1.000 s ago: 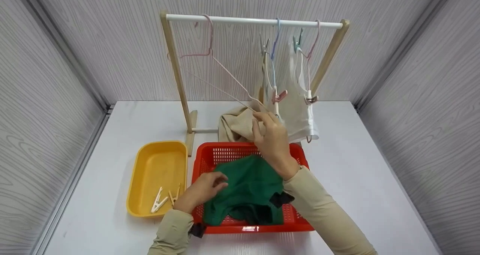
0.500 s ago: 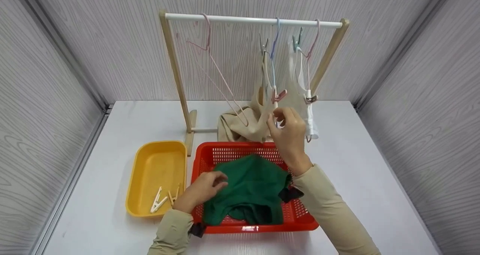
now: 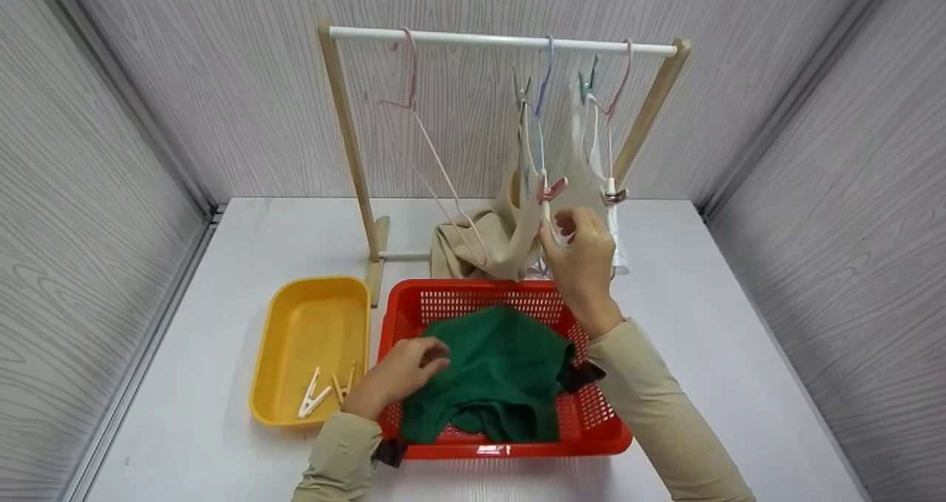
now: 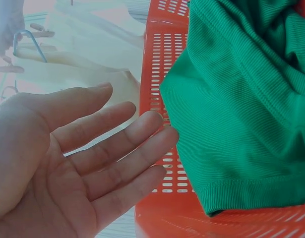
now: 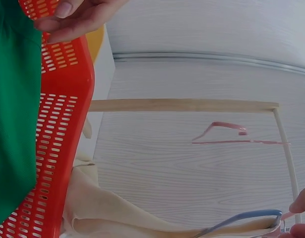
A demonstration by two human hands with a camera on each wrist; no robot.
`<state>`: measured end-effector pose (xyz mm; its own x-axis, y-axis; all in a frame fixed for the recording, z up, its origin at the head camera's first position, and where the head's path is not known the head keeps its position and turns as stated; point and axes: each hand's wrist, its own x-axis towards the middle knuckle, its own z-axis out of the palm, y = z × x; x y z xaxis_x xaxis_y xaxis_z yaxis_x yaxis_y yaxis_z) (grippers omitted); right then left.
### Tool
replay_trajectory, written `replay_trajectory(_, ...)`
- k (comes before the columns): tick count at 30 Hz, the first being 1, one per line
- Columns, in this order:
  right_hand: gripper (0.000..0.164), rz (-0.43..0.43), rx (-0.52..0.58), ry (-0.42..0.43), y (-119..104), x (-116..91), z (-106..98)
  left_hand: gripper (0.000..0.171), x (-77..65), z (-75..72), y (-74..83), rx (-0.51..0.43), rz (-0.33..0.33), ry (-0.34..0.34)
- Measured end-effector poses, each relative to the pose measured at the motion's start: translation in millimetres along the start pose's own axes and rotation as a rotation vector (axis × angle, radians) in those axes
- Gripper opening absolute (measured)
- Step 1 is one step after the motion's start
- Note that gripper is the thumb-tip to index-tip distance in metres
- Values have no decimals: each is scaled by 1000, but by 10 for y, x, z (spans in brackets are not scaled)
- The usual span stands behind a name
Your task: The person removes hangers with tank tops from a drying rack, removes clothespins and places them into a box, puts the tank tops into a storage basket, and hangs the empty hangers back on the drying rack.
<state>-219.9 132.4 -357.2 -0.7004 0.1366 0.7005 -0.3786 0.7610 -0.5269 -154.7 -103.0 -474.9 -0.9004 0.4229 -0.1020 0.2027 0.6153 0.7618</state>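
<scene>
My right hand is raised beside a beige garment clipped to a blue hanger. Its thumb and forefinger stand apart just below a pink clothespin; whether they touch the strap is unclear. A bare pink hanger hangs at the left of the rail. Over the left side of the red basket hovers my left hand, its fingers relaxed and holding nothing in the left wrist view. Green ribbed clothing lies in the basket.
A white rail on wooden posts carries the hangers. At its right a white top hangs from another pink hanger with clothespins. The yellow tray at left holds a white clothespin and a yellowish clothespin.
My right hand has let go of the bare pink hanger, which swung back leftward, and has moved right to the beige garment. My left hand has stayed still.
</scene>
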Motion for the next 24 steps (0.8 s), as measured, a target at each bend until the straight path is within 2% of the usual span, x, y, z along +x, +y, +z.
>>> replay_trajectory(6,20,41,-20,-33,18,33,39,26,6,-5,10,-12,7,3)
replay_trajectory(12,27,119,-52,-146,56,73,72,26,13,6,8,-18,39,12)
replay_trajectory(15,28,123,-57,-173,89,93,86,25,20,12,7,-12,57,16)
replay_trajectory(24,20,100,-32,-137,158,151,77,26,12,8,10,-10,30,8)
